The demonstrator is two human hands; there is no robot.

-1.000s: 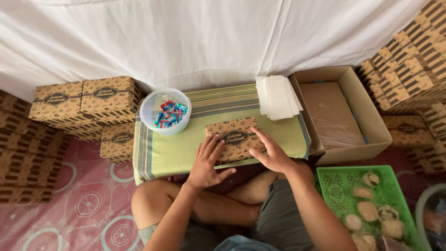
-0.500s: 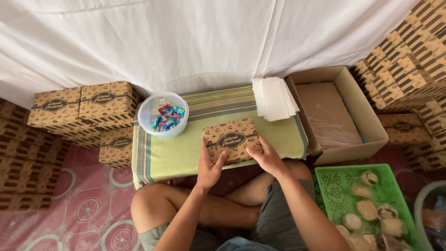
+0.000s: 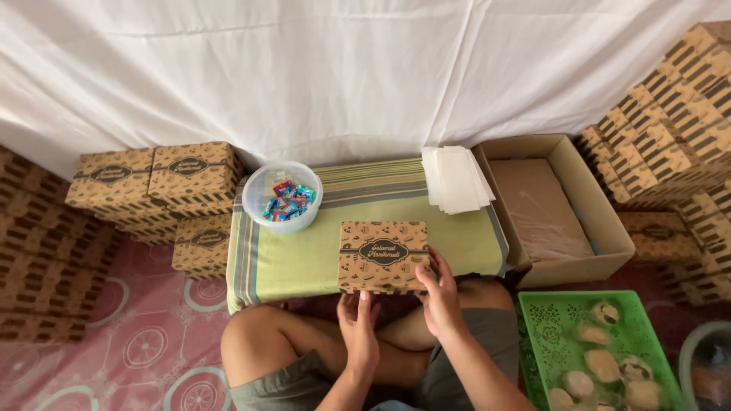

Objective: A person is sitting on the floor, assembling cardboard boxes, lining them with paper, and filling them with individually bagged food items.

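A closed brown patterned cardboard box (image 3: 382, 256) lies on the green striped cloth of a low table (image 3: 289, 262), near its front edge. My right hand (image 3: 440, 297) rests against the box's front right corner, fingers touching its edge. My left hand (image 3: 358, 327) hangs just below the box's front edge, fingers loosely extended, holding nothing. I sit cross-legged behind the table.
A clear bowl of wrapped sweets (image 3: 282, 196) and a stack of white paper sheets (image 3: 455, 179) sit on the table. Stacked patterned boxes (image 3: 156, 179) stand left and right. An open carton (image 3: 552, 209) and a green basket of pastries (image 3: 598, 354) are at right.
Both hands slid off the box top toward me; the left hand has dropped below the table edge. The box stays flat on the cloth.
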